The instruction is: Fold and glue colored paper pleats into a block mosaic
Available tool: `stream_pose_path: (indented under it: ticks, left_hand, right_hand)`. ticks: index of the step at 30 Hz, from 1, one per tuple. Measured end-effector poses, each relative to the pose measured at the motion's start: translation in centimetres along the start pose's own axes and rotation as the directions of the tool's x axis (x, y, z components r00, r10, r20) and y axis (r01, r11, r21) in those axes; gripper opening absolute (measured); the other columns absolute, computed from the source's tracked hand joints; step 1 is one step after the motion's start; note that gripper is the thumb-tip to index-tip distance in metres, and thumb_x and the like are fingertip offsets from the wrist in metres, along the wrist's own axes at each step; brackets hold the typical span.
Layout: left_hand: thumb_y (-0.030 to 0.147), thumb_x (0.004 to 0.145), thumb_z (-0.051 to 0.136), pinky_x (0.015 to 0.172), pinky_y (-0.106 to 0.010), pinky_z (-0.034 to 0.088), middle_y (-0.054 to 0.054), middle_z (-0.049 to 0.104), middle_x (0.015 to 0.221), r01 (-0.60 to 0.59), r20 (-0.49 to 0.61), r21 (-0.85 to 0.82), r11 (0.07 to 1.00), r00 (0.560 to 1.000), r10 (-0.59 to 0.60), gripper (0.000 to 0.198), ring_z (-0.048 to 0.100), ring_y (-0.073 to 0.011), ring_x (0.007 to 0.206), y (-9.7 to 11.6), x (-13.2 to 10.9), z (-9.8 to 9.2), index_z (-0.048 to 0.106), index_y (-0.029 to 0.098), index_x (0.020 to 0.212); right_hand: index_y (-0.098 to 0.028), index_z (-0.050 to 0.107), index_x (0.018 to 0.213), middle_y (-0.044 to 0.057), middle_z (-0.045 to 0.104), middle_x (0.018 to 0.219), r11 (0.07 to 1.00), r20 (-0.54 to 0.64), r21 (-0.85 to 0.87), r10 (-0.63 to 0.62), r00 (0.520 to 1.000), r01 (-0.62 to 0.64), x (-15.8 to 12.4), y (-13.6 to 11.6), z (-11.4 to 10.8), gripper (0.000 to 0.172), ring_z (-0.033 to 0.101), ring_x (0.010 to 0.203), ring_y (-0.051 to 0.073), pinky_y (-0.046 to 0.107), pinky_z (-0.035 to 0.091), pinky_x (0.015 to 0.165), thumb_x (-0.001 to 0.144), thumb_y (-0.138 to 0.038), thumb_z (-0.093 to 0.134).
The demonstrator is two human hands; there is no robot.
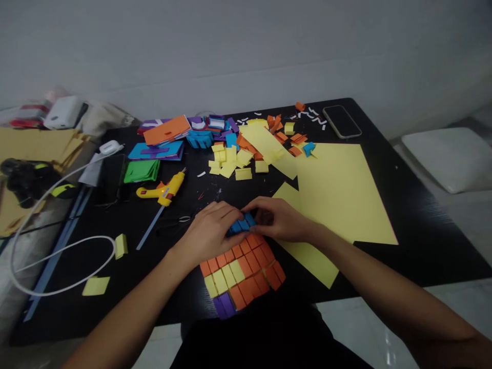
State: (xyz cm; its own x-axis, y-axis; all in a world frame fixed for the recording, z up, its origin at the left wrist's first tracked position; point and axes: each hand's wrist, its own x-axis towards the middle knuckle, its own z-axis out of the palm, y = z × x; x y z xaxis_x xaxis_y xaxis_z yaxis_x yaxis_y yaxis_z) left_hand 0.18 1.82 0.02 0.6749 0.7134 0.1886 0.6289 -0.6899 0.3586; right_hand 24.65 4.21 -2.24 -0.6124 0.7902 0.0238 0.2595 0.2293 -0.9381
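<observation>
Working from a distance, I have my left grip (217, 225) curled over the far edge of the paper panel (245, 260), fingers and thumb drawn in on its blue pieces (243, 224); the panel spreads below both grips, by the near edge of the desk (411, 223). I judge it light and flexible, not slippery, with folds that crush easily, so I'd pinch it softly by the edges. My right grip (274, 218) is nearly closed on the right end of that blue row.

Counting: well left of the left grip, two loose yellow slips (96, 286) and one dark phone (109, 179); nearer it, one green stack (141, 171) and one glue gun (163, 190); under it, two purple pieces (224, 305) and four yellow pieces (225, 279) in the panel; the orange pieces (261, 282) and blue ones are partly covered, so I can't total them; right of the right grip, one large yellow sheet (346, 189)
</observation>
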Motion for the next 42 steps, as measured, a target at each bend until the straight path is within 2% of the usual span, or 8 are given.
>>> stream_pose_path:
  ticks: [8, 11, 15, 20, 29, 36, 39, 42]
  left_hand:
    - [0.033, 0.099, 0.064, 0.083, -0.041, 0.053, -0.008, 0.075, 0.111, -0.007, -0.045, 0.006, 1.000, 0.999, 0.007, 0.024, 0.069, -0.0251, 0.094, 0.3, 0.0, 0.2, 0.068, 0.020, 0.119]
    - [0.032, 0.099, 0.063, 0.081, -0.040, 0.053, -0.007, 0.074, 0.109, -0.013, -0.044, 0.010, 1.000, 0.999, 0.014, 0.020, 0.068, -0.0246, 0.092, 0.4, 0.0, 0.1, 0.070, 0.021, 0.114]
    - [0.032, 0.098, 0.064, 0.080, -0.040, 0.052, -0.006, 0.074, 0.107, -0.011, -0.046, 0.000, 1.000, 0.999, 0.011, 0.014, 0.068, -0.0243, 0.091, 0.5, 0.1, -0.2, 0.069, 0.021, 0.105]
    - [0.039, 0.103, 0.062, 0.081, -0.039, 0.053, -0.008, 0.073, 0.106, -0.035, -0.055, -0.014, 0.999, 0.998, 0.034, 0.021, 0.068, -0.0241, 0.092, 0.2, 0.0, -0.2, 0.069, 0.020, 0.099]
    - [0.036, 0.104, 0.061, 0.078, -0.039, 0.052, -0.007, 0.072, 0.097, -0.032, -0.043, 0.001, 0.999, 0.999, 0.032, 0.020, 0.066, -0.0229, 0.087, 0.2, 0.1, -0.3, 0.067, 0.019, 0.095]
    - [0.037, 0.104, 0.060, 0.080, -0.041, 0.053, -0.007, 0.072, 0.096, -0.023, -0.041, -0.015, 1.000, 0.999, 0.022, 0.020, 0.066, -0.0232, 0.088, 0.1, 0.0, -0.4, 0.066, 0.020, 0.096]
    - [0.038, 0.105, 0.057, 0.080, -0.040, 0.053, -0.007, 0.071, 0.095, -0.011, -0.047, -0.023, 1.000, 0.999, 0.010, 0.022, 0.067, -0.0227, 0.088, 0.1, 0.0, -0.4, 0.066, 0.020, 0.096]
    - [0.033, 0.107, 0.053, 0.079, -0.040, 0.053, -0.007, 0.071, 0.094, -0.006, -0.052, -0.019, 1.000, 0.999, 0.005, 0.022, 0.067, -0.0220, 0.088, 0.2, 0.0, -0.3, 0.066, 0.020, 0.095]
  right_hand:
    - [-0.019, 0.072, 0.116, 0.004, 0.069, 0.102, 0.999, 0.017, 0.045, -0.025, 1.000, 0.025, 0.1, 0.0, -0.5, 0.032, 0.066, 0.075, 0.013, 0.028, 0.055, 0.065, 0.086, -0.028, 0.081]
    - [-0.019, 0.072, 0.114, 0.004, 0.069, 0.101, 0.999, 0.023, 0.025, -0.026, 0.999, 0.025, 0.1, -0.2, -0.6, 0.030, 0.066, 0.075, 0.013, 0.028, 0.055, 0.065, 0.086, -0.026, 0.079]
    - [-0.018, 0.070, 0.114, 0.001, 0.069, 0.089, 1.000, 0.038, 0.030, 0.001, 0.999, -0.002, 0.2, -0.4, -0.8, 0.031, 0.066, 0.074, 0.014, 0.028, 0.055, 0.065, 0.085, -0.024, 0.079]
    - [-0.020, 0.068, 0.114, -0.002, 0.068, 0.082, 0.997, 0.047, 0.068, 0.021, 0.999, -0.024, 0.2, -0.6, -0.9, 0.031, 0.065, 0.072, 0.014, 0.027, 0.054, 0.064, 0.085, -0.023, 0.078]
    - [-0.019, 0.070, 0.102, 0.004, 0.068, 0.104, 0.999, 0.061, 0.042, -0.027, 0.998, 0.024, 0.2, -0.8, -1.0, 0.017, 0.067, 0.075, 0.013, 0.027, 0.054, 0.066, 0.086, -0.023, 0.073]
    - [-0.020, 0.071, 0.100, 0.003, 0.069, 0.097, 1.000, 0.015, 0.022, -0.016, 1.000, 0.015, 0.2, -0.7, -0.6, 0.016, 0.063, 0.071, 0.012, 0.026, 0.051, 0.063, 0.091, -0.033, 0.075]
    - [-0.020, 0.071, 0.097, 0.001, 0.069, 0.090, 1.000, -0.029, 0.013, -0.022, 0.999, 0.022, 0.2, -0.4, -0.4, 0.010, 0.061, 0.069, 0.011, 0.025, 0.048, 0.062, 0.092, -0.028, 0.073]
    - [-0.020, 0.071, 0.096, 0.001, 0.069, 0.092, 1.000, -0.028, 0.020, -0.022, 0.999, 0.023, 0.3, -0.3, -0.3, 0.008, 0.062, 0.069, 0.011, 0.026, 0.049, 0.062, 0.091, -0.026, 0.073]
